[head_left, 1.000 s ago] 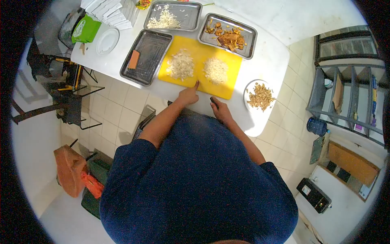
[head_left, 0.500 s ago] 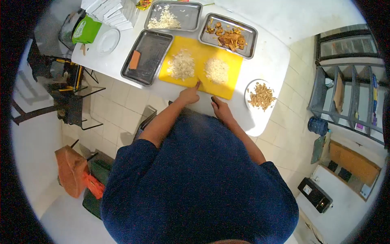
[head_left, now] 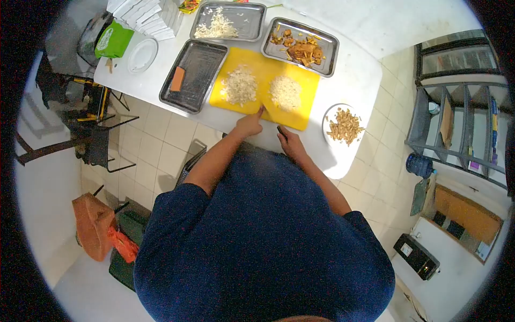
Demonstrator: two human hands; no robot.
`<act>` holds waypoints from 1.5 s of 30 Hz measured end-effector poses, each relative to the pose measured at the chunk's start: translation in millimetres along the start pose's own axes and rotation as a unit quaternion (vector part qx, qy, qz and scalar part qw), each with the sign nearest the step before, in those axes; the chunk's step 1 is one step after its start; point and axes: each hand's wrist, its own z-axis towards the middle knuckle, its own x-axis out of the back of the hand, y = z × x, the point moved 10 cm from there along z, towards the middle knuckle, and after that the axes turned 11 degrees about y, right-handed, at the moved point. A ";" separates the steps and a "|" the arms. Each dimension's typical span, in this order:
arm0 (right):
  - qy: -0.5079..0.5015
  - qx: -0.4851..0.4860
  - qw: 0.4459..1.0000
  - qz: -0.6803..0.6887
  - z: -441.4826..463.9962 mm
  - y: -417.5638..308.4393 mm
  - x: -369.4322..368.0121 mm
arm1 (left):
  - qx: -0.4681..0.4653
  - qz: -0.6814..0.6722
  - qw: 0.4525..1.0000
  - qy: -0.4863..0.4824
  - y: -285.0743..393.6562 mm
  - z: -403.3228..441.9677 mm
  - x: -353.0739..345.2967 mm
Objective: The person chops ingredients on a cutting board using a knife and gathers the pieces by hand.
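Note:
Two heaps of pale chopped pieces, a left heap [head_left: 240,86] and a right heap [head_left: 285,93], lie on a yellow cutting board [head_left: 261,64]. My left hand [head_left: 249,124] is at the board's near edge, index finger stretched toward the gap between the heaps and the other fingers curled; nothing shows in it. Just below the same edge, my right hand [head_left: 289,142] is closed around a dark handle [head_left: 281,130]; the rest of that object cannot be made out. A plate [head_left: 326,124] of brown chopped pieces [head_left: 346,127] stands to the right.
Left of the board is a dark tray [head_left: 197,80] with an orange-brown block [head_left: 177,79]. Behind are a tray [head_left: 252,24] of pale shreds and a tray [head_left: 332,53] of browned food. A white plate [head_left: 143,55] and green packet [head_left: 114,39] lie far left.

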 end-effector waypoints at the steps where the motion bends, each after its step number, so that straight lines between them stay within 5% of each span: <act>1: 0.012 0.001 1.000 0.006 0.3 4.0 -0.3 | 0.005 0.001 1.000 0.003 -0.3 0.1 2.6; 18: -0.030 -0.061 0.997 -0.033 -4.3 5.7 -2.3 | 0.027 -0.027 0.999 -0.030 -4.1 -0.2 -1.8; 28: 0.019 -0.013 1.000 0.000 1.8 -1.8 4.3 | 0.004 -0.036 0.999 0.007 2.0 -6.4 11.2; 31: 0.028 -0.030 0.999 0.014 2.4 8.3 2.9 | 0.037 0.012 0.998 -0.056 8.7 -24.1 27.3; 34: 0.039 -0.034 0.998 0.029 5.1 30.5 -4.6 | 0.035 0.041 0.998 -0.039 7.9 -26.6 34.7; 40: 0.031 -0.084 0.993 0.079 4.8 50.5 -7.2 | -0.079 0.054 0.974 0.206 11.8 0.6 52.5; 45: 0.056 -0.066 0.992 0.093 2.3 53.8 -4.5 | -0.097 0.053 0.975 0.191 15.5 28.6 59.9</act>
